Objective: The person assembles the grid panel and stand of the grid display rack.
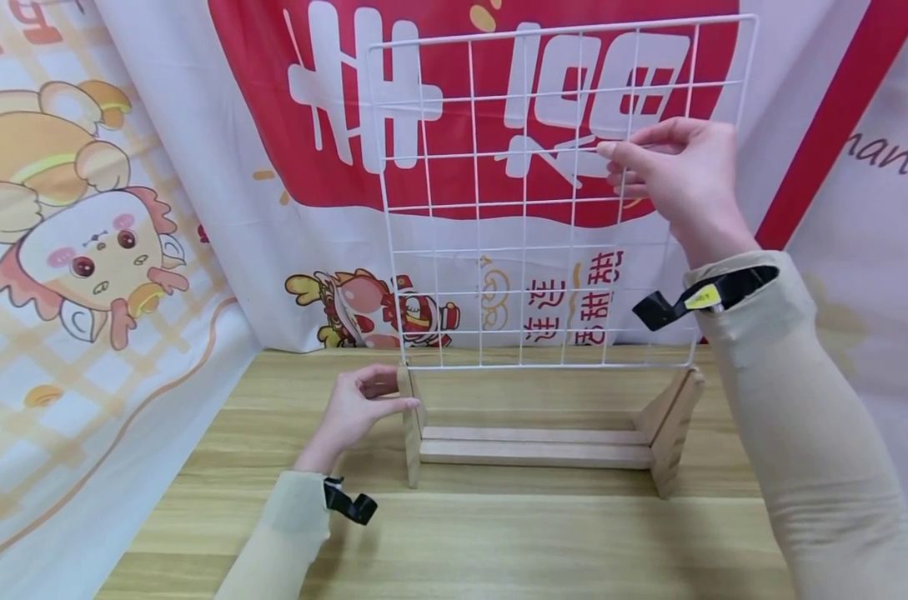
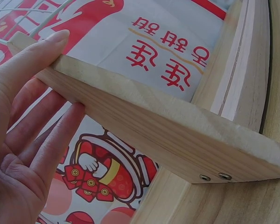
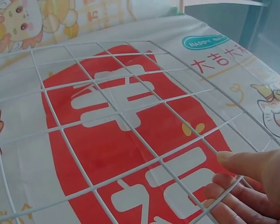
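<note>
A white wire grid panel (image 1: 541,366) stands upright, its lower edge at the tops of a wooden stand's two end pieces. The stand (image 1: 536,452) has a double crossbar between a left end piece (image 2: 144,109) and a right end piece (image 1: 674,442). My left hand (image 1: 352,412) pinches the upper tip of the left end piece, thumb on one face and fingers on the other. Higher up, my right hand (image 1: 689,179) holds the grid near its right edge. In the right wrist view, thumb and fingers lie on opposite sides of its wires (image 3: 60,127).
The stand rests on a wood-grain tabletop (image 1: 499,542). Behind it hangs a printed cloth (image 1: 333,225) with a red patch and white characters. Another cartoon-printed cloth (image 1: 71,400) covers the left side. Two screw heads (image 2: 224,176) show low on the left end piece.
</note>
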